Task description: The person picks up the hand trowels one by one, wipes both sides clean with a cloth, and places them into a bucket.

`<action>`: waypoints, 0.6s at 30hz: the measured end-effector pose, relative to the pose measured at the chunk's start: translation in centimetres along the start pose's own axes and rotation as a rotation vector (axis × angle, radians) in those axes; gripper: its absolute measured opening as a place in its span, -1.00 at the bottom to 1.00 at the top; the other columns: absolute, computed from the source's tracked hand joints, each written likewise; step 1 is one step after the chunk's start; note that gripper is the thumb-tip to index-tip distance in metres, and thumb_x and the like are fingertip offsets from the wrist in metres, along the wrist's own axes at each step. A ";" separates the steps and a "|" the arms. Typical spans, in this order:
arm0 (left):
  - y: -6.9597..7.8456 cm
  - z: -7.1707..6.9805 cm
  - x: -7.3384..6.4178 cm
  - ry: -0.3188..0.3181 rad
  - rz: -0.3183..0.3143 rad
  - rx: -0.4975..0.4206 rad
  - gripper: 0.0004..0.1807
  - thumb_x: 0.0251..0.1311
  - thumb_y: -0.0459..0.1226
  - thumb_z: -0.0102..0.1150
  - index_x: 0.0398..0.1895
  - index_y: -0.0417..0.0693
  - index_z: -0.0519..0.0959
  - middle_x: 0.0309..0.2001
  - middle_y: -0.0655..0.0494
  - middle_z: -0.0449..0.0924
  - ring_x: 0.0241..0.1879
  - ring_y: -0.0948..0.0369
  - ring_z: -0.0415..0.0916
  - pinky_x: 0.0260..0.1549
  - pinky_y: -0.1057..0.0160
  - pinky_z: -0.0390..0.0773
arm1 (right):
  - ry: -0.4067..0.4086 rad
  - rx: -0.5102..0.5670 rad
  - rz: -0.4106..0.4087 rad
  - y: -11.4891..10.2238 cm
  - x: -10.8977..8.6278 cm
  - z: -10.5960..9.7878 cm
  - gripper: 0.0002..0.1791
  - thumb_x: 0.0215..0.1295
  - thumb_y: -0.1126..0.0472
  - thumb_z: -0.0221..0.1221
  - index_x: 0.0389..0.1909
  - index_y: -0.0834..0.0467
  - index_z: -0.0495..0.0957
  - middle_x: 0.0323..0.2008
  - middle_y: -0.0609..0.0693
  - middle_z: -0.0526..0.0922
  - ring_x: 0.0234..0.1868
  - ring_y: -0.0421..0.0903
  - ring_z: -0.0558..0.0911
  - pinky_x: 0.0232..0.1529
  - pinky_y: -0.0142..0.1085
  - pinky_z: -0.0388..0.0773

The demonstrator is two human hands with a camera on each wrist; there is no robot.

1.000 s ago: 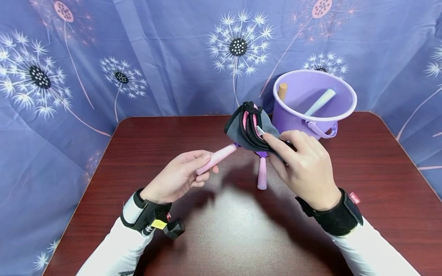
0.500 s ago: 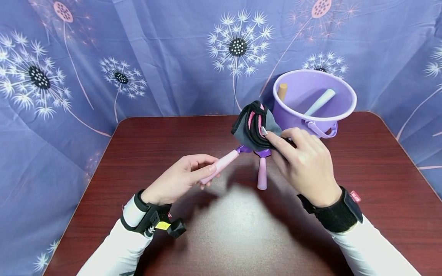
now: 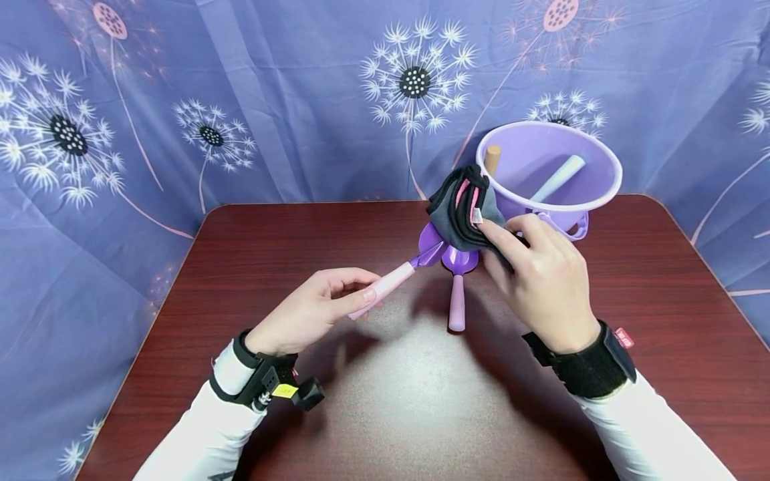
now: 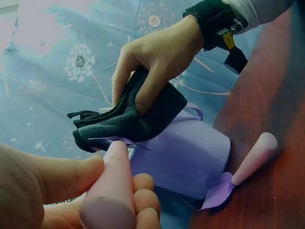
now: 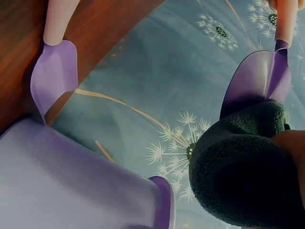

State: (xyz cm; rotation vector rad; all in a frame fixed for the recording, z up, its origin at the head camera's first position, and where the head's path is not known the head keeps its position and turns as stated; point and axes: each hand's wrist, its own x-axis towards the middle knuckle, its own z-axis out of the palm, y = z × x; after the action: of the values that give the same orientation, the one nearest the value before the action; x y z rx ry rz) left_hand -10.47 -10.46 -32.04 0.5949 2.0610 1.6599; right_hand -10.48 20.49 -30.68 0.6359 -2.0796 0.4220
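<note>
- Grey-and-black fleece cloth with pink stripes (image 3: 462, 212) is bunched in the right hand (image 3: 541, 280); grip clenched round it, thumb and fingers curled in, held in the air near the far edge of the worktop (image 3: 385, 401), just in front of the lilac plastic bucket (image 3: 592, 200).
- Left hand (image 3: 313, 307) pinches the pale pink handle of a small purple plastic toy shovel (image 3: 397, 277); its blade tip meets the cloth, judging by the right wrist view.
- Second purple toy shovel with pink handle (image 3: 457, 294) lies on the worktop below the cloth, blade toward the bucket.
- Risk: left-hand pinch sits at the handle's end only, fingertips; rubbing pressure from the cloth could lever the shovel out, dropping it onto the lying shovel or the worktop.
- Risk: cloth is loosely wadded, a fold or the white tag could snag the blade edge and tug it free.
- Risk: right hand works close to the bucket rim; a wide wipe could knock the light bucket toward the far right corner.
- Hidden: most of the held shovel's blade is behind the cloth in the head view, so actual contact area unclear.
- Hidden: bucket contents only partly seen, a tan rod end (image 3: 492, 159) and a pale blue-white handle (image 3: 559, 177); what they belong to cannot be told.
- Wrist views dark and blurred; right fingers mostly hidden behind fleece.
</note>
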 end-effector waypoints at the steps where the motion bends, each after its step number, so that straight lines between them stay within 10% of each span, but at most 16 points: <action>1: -0.1 -0.1 -0.2 0.009 -0.001 0.010 -0.73 0.39 -0.16 0.17 0.05 -0.04 0.63 -0.45 -0.03 0.42 -0.40 0.13 0.34 -0.40 0.28 0.28 | -0.005 0.003 0.004 -0.1 0.0 0.2 -0.68 0.28 0.29 0.15 0.01 0.15 0.69 -0.36 0.12 0.53 -0.48 0.11 0.45 -0.46 -0.04 0.36; 10: -1.0 -0.8 -1.4 0.067 -0.034 0.077 -0.77 0.35 -0.13 0.21 0.01 0.06 0.65 -0.43 -0.08 0.47 -0.39 0.07 0.36 -0.39 0.29 0.29 | -0.045 0.022 0.032 -0.7 -0.3 1.4 -0.68 0.27 0.29 0.17 0.02 0.13 0.68 -0.35 0.12 0.53 -0.45 0.10 0.46 -0.46 -0.05 0.37; 18: -0.9 -1.0 0.5 -0.001 -0.002 0.120 -0.75 0.32 -0.20 0.25 0.04 0.06 0.66 -0.27 0.03 0.63 -0.31 0.15 0.51 -0.27 0.10 0.50 | 0.012 0.002 0.069 -0.8 0.2 0.5 -0.67 0.23 0.32 0.19 0.01 0.15 0.69 -0.33 0.21 0.53 -0.43 0.18 0.47 -0.46 0.01 0.35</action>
State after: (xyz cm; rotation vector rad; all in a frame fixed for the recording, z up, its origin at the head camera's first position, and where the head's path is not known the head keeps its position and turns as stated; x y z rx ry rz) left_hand -11.46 -11.15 -32.78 0.6317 2.1712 1.5433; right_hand -10.42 19.52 -30.77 0.5628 -2.0940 0.4654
